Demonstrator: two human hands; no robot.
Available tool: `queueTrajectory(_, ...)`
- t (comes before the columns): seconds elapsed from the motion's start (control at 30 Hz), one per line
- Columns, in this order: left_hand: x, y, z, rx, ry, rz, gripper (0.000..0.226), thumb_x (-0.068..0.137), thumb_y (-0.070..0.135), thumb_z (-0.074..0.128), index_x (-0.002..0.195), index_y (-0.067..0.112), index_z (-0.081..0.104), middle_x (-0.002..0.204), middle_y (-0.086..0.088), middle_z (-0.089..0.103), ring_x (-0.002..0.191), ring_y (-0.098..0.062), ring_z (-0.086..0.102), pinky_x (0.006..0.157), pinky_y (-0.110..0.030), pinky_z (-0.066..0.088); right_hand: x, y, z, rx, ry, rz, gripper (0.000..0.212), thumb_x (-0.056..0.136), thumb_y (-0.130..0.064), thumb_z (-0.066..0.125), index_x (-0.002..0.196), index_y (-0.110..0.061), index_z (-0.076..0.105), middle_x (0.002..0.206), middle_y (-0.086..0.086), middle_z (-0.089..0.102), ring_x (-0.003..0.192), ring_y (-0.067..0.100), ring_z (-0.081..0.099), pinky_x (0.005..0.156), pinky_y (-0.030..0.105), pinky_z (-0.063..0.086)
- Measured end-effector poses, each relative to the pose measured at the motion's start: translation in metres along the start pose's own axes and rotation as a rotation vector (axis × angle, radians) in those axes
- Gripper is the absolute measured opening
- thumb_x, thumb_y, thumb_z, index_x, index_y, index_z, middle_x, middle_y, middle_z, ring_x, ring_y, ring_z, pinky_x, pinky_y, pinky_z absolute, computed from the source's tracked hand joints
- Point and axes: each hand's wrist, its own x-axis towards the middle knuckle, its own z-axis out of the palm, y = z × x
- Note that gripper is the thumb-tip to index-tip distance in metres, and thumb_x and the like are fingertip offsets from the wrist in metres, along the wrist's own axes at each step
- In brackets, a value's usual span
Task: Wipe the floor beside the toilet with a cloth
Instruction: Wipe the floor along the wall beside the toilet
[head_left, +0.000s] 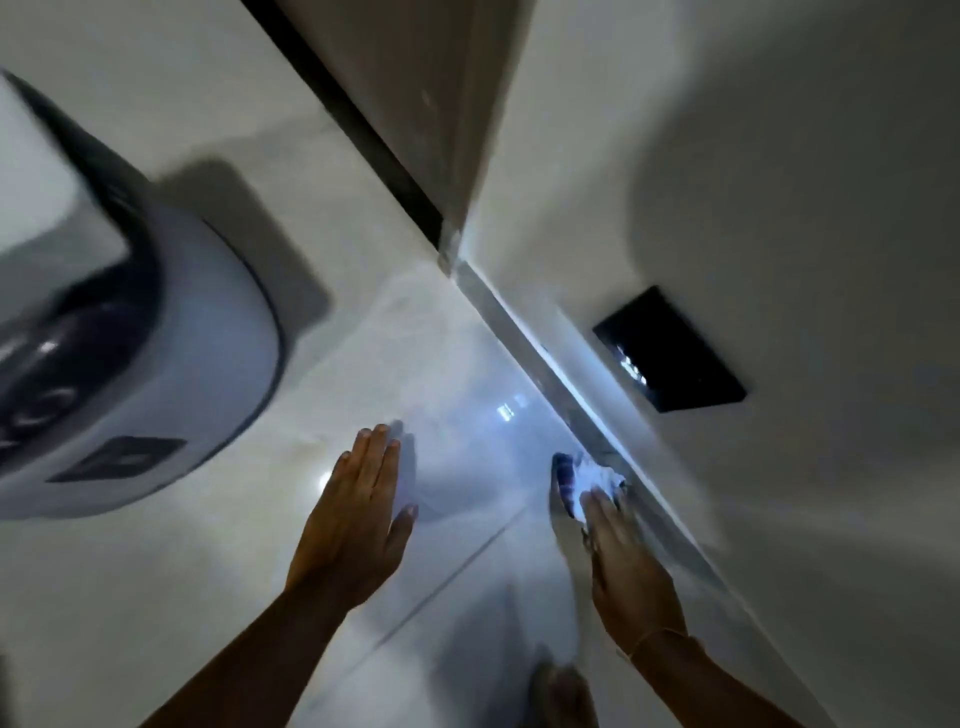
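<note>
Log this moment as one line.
right hand: pressing cloth on floor by wall base | left hand: flat, empty | toilet: left

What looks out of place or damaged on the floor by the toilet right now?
Nothing stands out. The cloth lies bunched under the right hand against the foot of the wall; the left hand is spread flat on the floor. The tiles beside the toilet show glare but no visible spill or crack, though the picture is blurred.

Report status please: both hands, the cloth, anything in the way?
Left hand open, flat, empty. Right hand pressing cloth at the wall edge, blurred. Toilet to the left, floor between clear.
</note>
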Motion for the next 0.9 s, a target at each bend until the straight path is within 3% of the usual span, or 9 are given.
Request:
queueTrajectory(0.07, 0.015, -0.011, 0.032, 0.037, -0.009, -0.005, 0.074, 0.096, 0.046, 0.029, 0.156, 0.003, 0.023, 0.166, -0.016, 0.022, 0.154, -0.034, 0.021, 0.125, -0.045, 0.020, 0.011, 0.012, 0.023, -0.051, -0.036, -0.062, 0.053, 0.085, -0.003, 0.042, 0.137, -0.004, 0.050, 0.142, 0.016, 0.055, 0.138, 0.032, 0.043, 0.112, 0.035, 0.035)
queueTrajectory(0.1, 0.021, -0.017, 0.046, 0.052, -0.006, -0.022, 0.075, 0.095, 0.046, 0.030, 0.155, 0.001, 0.025, 0.165, -0.019, 0.023, 0.154, -0.035, 0.022, 0.125, -0.046, 0.020, 0.012, 0.015, 0.035, -0.053, -0.059, -0.082, 0.051, 0.090, -0.012, 0.035, 0.139, -0.002, 0.046, 0.145, 0.018, 0.051, 0.138, 0.033, 0.043, 0.112, 0.039, 0.029)
queueTrajectory(0.23, 0.034, -0.037, 0.077, 0.116, 0.051, -0.016, 0.077, 0.097, 0.047, 0.036, 0.156, 0.000, 0.022, 0.166, -0.022, 0.020, 0.155, -0.036, 0.017, 0.125, -0.050, 0.020, 0.006, 0.019, 0.066, -0.018, -0.014, -0.130, 0.065, 0.098, -0.042, 0.032, 0.150, -0.004, 0.025, 0.159, 0.013, 0.021, 0.148, 0.028, 0.015, 0.118, 0.041, 0.016)
queueTrajectory(0.3, 0.033, -0.043, 0.084, 0.139, 0.085, 0.004, 0.078, 0.097, 0.049, 0.036, 0.156, 0.001, 0.021, 0.166, -0.021, 0.019, 0.156, -0.035, 0.015, 0.125, -0.051, 0.020, 0.021, 0.013, 0.065, 0.046, 0.012, -0.102, 0.065, 0.099, -0.040, 0.034, 0.151, -0.004, 0.021, 0.161, 0.015, 0.018, 0.150, 0.028, 0.015, 0.120, 0.042, 0.016)
queueTrajectory(0.43, 0.044, -0.045, 0.088, 0.155, 0.143, -0.043, 0.083, 0.096, 0.056, 0.035, 0.157, 0.001, 0.018, 0.167, -0.021, 0.017, 0.156, -0.035, 0.012, 0.126, -0.050, 0.017, 0.113, -0.029, 0.050, 0.213, 0.102, -0.042, 0.061, 0.098, -0.025, 0.047, 0.152, -0.008, 0.023, 0.163, 0.010, 0.022, 0.141, 0.028, 0.038, 0.110, 0.046, 0.041)
queueTrajectory(0.57, 0.057, -0.037, 0.082, 0.155, 0.183, -0.103, 0.087, 0.095, 0.060, 0.032, 0.158, 0.003, 0.015, 0.166, -0.022, 0.018, 0.156, -0.036, 0.013, 0.127, -0.047, 0.012, 0.095, -0.010, 0.049, 0.151, 0.011, -0.139, 0.058, 0.100, -0.027, 0.038, 0.153, -0.012, 0.021, 0.165, 0.006, 0.015, 0.149, 0.021, 0.023, 0.117, 0.040, 0.033)
queueTrajectory(0.67, 0.057, -0.033, 0.077, 0.143, 0.161, -0.118, 0.088, 0.095, 0.061, 0.029, 0.158, 0.002, 0.014, 0.167, -0.021, 0.016, 0.156, -0.036, 0.010, 0.127, -0.047, 0.012, 0.034, 0.032, 0.038, 0.102, -0.089, -0.090, 0.060, 0.098, -0.026, 0.034, 0.154, -0.013, 0.018, 0.164, 0.003, 0.013, 0.147, 0.024, 0.029, 0.111, 0.043, 0.042)
queueTrajectory(0.77, 0.057, -0.034, 0.079, 0.145, 0.159, -0.122, 0.088, 0.095, 0.061, 0.030, 0.158, 0.002, 0.012, 0.168, -0.020, 0.013, 0.157, -0.035, 0.008, 0.127, -0.048, 0.012, 0.056, 0.029, 0.039, 0.126, -0.013, -0.099, 0.062, 0.093, -0.013, 0.044, 0.152, -0.011, 0.025, 0.161, 0.006, 0.026, 0.135, 0.027, 0.048, 0.104, 0.040, 0.048)
queueTrajectory(0.9, 0.059, -0.037, 0.088, 0.182, 0.205, -0.124, 0.089, 0.095, 0.061, 0.032, 0.159, 0.005, 0.006, 0.168, -0.019, 0.010, 0.157, -0.032, 0.004, 0.128, -0.043, 0.005, 0.112, -0.023, 0.049, 0.292, 0.062, -0.073, 0.066, 0.092, -0.010, 0.045, 0.153, -0.014, 0.022, 0.163, 0.004, 0.023, 0.145, 0.022, 0.033, 0.117, 0.037, 0.035)
